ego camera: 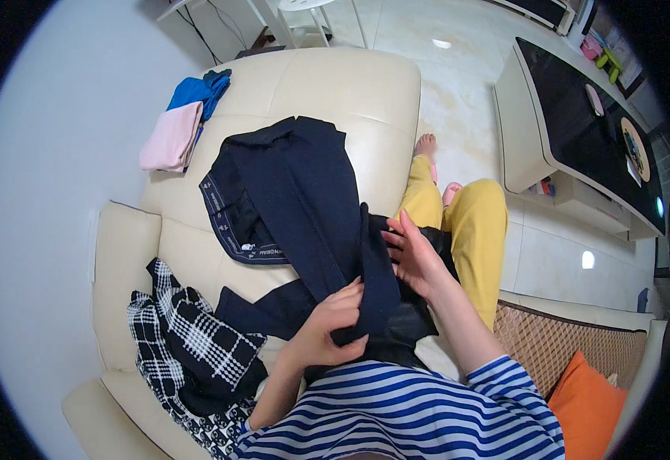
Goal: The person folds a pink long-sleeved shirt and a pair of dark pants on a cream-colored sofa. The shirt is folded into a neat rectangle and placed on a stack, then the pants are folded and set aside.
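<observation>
A dark navy garment (306,190) lies partly folded over the cream leather seat, reaching to my lap. A band with printed writing edges its left opening, and a small white tag shows there. My left hand (335,322) holds the near folded part, its fingers on the cloth and its thumb at the lower edge. Just right of the raised fold, my right hand (415,259) has its fingers spread and holds nothing. Black cloth (407,322) lies across my lap; whether it is a separate piece I cannot tell.
A folded pink cloth (171,138) and a blue cloth (188,95) rest at the seat's far left. Black-and-white checked clothing (197,333) is heaped at my left. A black-topped coffee table (576,126) stands right, with an orange cushion (588,402) behind my right arm.
</observation>
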Motion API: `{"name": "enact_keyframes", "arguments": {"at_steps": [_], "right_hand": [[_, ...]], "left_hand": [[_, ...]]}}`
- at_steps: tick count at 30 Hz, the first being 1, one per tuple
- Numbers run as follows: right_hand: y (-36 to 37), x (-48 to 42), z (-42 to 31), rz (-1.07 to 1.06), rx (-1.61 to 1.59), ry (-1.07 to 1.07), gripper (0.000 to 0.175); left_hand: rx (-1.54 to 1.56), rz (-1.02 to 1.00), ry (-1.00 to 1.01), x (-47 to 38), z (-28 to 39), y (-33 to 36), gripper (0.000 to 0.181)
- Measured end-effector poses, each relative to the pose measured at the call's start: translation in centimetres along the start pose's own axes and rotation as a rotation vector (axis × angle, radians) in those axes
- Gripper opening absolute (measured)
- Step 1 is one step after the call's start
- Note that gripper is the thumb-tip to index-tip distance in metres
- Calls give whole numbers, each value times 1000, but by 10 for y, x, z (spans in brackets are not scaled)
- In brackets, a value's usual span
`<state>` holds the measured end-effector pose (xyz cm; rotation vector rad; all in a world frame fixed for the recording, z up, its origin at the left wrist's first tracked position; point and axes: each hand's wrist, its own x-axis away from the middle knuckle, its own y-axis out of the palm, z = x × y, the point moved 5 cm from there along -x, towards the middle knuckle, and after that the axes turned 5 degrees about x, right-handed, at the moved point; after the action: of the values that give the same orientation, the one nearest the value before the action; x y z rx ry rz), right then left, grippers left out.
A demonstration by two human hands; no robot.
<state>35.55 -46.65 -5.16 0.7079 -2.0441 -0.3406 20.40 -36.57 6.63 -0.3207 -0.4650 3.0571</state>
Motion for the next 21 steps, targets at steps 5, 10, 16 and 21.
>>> {"name": "enact_keyframes", "arguments": {"at_steps": [5,10,16,21], "right_hand": [[15,7,-11,-138,-362,70,43],[36,82,-69,-243,-41,-770,68],[67,133,-75,-325,388,-951,59],[67,146,-82,-383,190,-975,75]], "left_hand": [[-165,-110,-87,24,1,15,18],[-138,15,-313,26,3,9,64],[534,535,-180,-8,28,3,74],[451,897,14,-27,59,-18,23]]}}
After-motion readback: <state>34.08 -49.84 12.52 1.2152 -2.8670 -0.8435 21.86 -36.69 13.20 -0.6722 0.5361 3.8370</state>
